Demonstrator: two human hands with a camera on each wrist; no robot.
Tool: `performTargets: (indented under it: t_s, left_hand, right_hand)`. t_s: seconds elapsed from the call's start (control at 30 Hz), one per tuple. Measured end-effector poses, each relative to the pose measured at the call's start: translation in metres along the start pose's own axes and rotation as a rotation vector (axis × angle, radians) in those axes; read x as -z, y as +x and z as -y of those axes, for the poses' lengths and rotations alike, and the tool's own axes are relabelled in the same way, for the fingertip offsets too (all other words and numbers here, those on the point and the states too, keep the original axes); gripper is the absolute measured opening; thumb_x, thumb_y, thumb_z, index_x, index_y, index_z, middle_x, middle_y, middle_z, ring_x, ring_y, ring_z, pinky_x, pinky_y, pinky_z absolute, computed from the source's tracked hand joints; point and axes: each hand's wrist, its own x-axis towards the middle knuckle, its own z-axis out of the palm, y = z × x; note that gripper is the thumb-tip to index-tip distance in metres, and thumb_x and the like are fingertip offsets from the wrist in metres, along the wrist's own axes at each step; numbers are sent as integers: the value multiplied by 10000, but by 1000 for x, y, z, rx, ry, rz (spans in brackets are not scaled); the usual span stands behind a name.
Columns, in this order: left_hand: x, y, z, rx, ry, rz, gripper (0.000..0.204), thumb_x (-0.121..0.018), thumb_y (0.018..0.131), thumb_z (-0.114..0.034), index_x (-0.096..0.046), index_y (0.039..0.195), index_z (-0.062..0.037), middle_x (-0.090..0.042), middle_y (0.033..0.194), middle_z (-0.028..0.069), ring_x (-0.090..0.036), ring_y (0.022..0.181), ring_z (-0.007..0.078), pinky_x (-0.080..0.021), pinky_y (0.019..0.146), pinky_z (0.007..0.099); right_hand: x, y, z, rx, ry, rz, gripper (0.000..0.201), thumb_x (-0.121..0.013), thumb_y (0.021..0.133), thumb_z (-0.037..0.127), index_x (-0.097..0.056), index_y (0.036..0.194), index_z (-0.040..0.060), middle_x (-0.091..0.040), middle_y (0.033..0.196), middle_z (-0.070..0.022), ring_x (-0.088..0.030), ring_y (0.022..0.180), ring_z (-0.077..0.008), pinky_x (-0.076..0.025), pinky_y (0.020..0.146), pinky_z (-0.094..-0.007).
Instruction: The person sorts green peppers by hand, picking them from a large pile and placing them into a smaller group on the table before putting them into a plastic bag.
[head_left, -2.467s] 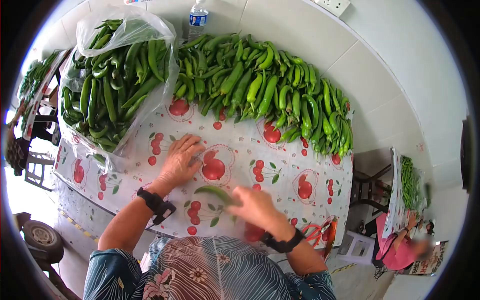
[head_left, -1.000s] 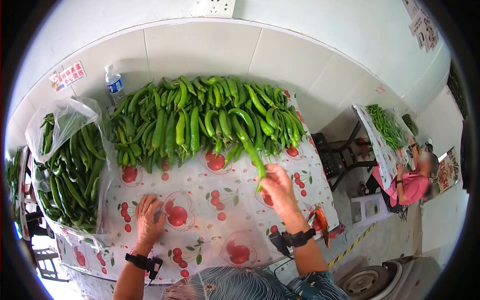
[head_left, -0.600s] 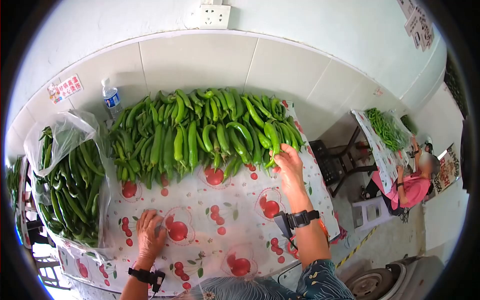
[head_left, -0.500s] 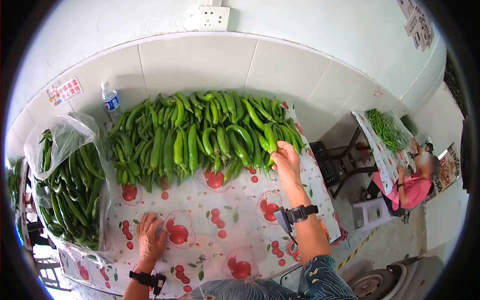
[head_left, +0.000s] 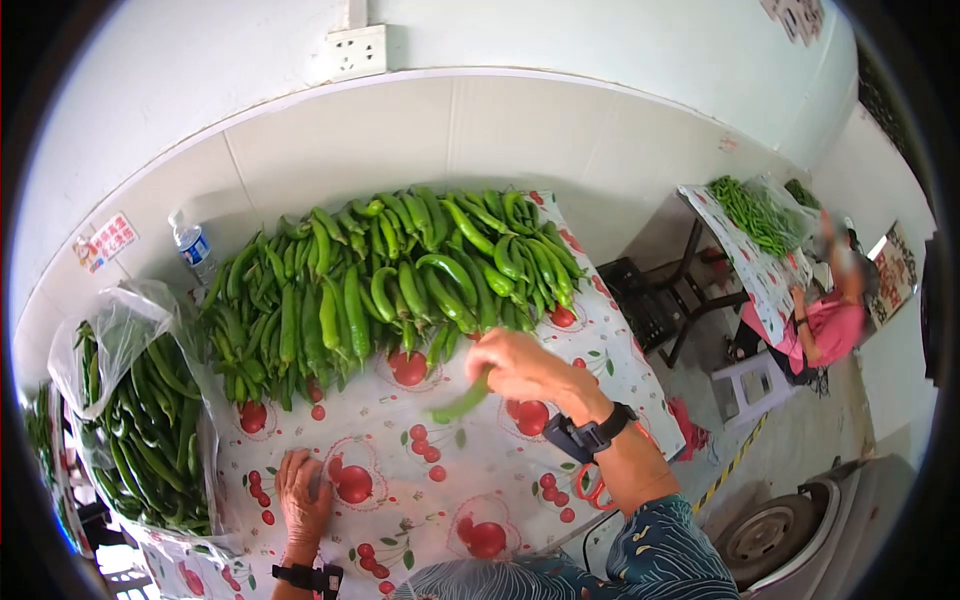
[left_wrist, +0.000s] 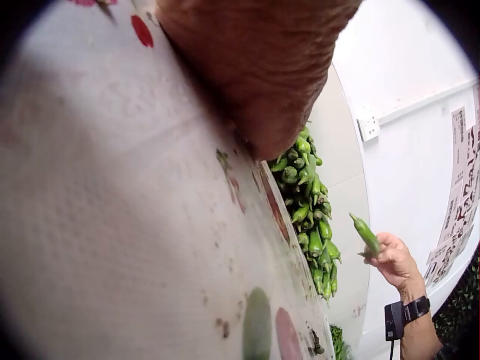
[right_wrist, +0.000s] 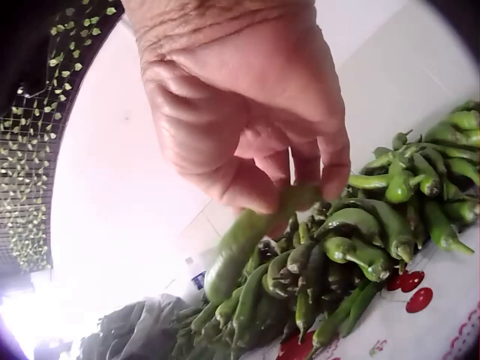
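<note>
My right hand (head_left: 525,365) pinches a long green chili pepper (head_left: 462,400) by one end, over the tablecloth in front of the pepper pile. In the right wrist view, the thumb and fingers close on the end of this pepper (right_wrist: 232,259), and its body slants down to the left. The left wrist view shows it, too, a pepper (left_wrist: 364,232) raised in the far hand. My left hand (head_left: 303,495) rests palm down on the cloth, fingers extended, holding nothing. Ahead, a broad heap of green peppers (head_left: 345,300) lines the wall side of the table.
A clear plastic bag (head_left: 140,300) full of peppers stands at the left. Behind it is a water bottle (head_left: 192,245). Red-handled scissors (head_left: 592,490) lie near the right forearm. Another person in pink (head_left: 830,325) sits at a second table (head_left: 725,250) to the right.
Half a second ago my right hand was on a pepper at the heap's right front edge; now it has drawn back leftward, a pepper hanging from it. My left hand stays put. The head view shifted.
</note>
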Motion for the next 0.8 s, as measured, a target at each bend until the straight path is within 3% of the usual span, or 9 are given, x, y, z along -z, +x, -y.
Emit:
performTargets:
  t_s: [0.1, 0.13, 0.2, 0.3, 0.37, 0.47, 0.57, 0.6, 0.8]
  left_hand:
    - [-3, -1, 3, -28, -6, -28, 333, -642, 688, -76, -600, 1019, -86, -574, 1210, 117, -481, 1215, 355, -339, 1030, 474]
    - [-4, -2, 3, -33, -1, -29, 328, -638, 693, -78, -600, 1019, -84, -574, 1209, 119, -480, 1216, 356, -337, 1032, 474]
    - [-4, -3, 3, -38, 9, -36, 318, -629, 705, -81, -599, 1021, -81, -574, 1208, 123, -478, 1217, 356, -333, 1036, 475]
    - [0, -2, -1, -36, -6, -24, 308, -613, 719, -88, -597, 1026, -75, -570, 1213, 128, -471, 1223, 358, -326, 1041, 479]
    - [1, -2, -2, -28, -15, -16, 307, -609, 721, -88, -597, 1028, -73, -568, 1218, 130, -466, 1227, 360, -322, 1044, 479]
    - [1, -3, -1, -28, -31, -21, 305, -604, 726, -93, -596, 1030, -71, -565, 1224, 129, -460, 1232, 363, -317, 1047, 480]
    - [-1, -2, 2, -44, -34, -24, 303, -602, 732, -101, -595, 1033, -71, -563, 1227, 124, -459, 1232, 365, -316, 1047, 480]
    - [-1, -3, 4, -48, -33, -22, 302, -602, 733, -104, -595, 1034, -71, -563, 1228, 122, -459, 1231, 365, -316, 1047, 480]
    - [1, -2, -2, -35, -30, -39, 310, -588, 705, -101, -600, 1011, -50, -567, 1209, 144, -480, 1197, 371, -345, 1031, 475]
  right_hand:
    - [-21, -15, 2, -79, -27, 183, 213, -533, 701, -99, -648, 800, 50, -648, 865, -124, -594, 938, -307, -495, 775, -390]
    - [-30, -17, -6, -106, -83, 153, 229, -520, 724, -98, -642, 845, 52, -639, 856, -111, -576, 985, -306, -488, 803, -379]
    - [-51, -22, -32, 44, -221, -80, 251, -514, 746, -78, -631, 915, 66, -637, 857, -105, -568, 1002, -313, -486, 813, -387]
    - [-66, -35, -32, -27, -226, -414, 309, -538, 816, 24, -572, 1115, 94, -634, 863, -105, -594, 901, -336, -492, 769, -428]
    - [-61, -51, -20, -322, -121, -408, 311, -555, 852, 95, -549, 1163, 97, -639, 845, -126, -614, 822, -354, -497, 725, -444]
    - [-72, -63, -12, -443, -190, -201, 317, -560, 896, 196, -535, 1198, 102, -644, 809, -167, -631, 724, -370, -497, 661, -454]
    - [-108, -67, -18, -358, -136, -72, 319, -538, 922, 259, -531, 1215, 130, -645, 772, -197, -639, 732, -381, -494, 646, -457]
    - [-114, -67, -12, -332, -120, -107, 274, -519, 932, 289, -562, 1128, 101, -636, 717, -169, -644, 713, -366, -487, 612, -472]
    - [-108, -66, -14, -456, -112, -148, 211, -552, 908, 262, -636, 1018, 102, -667, 826, -151, -643, 756, -359, -498, 660, -431]
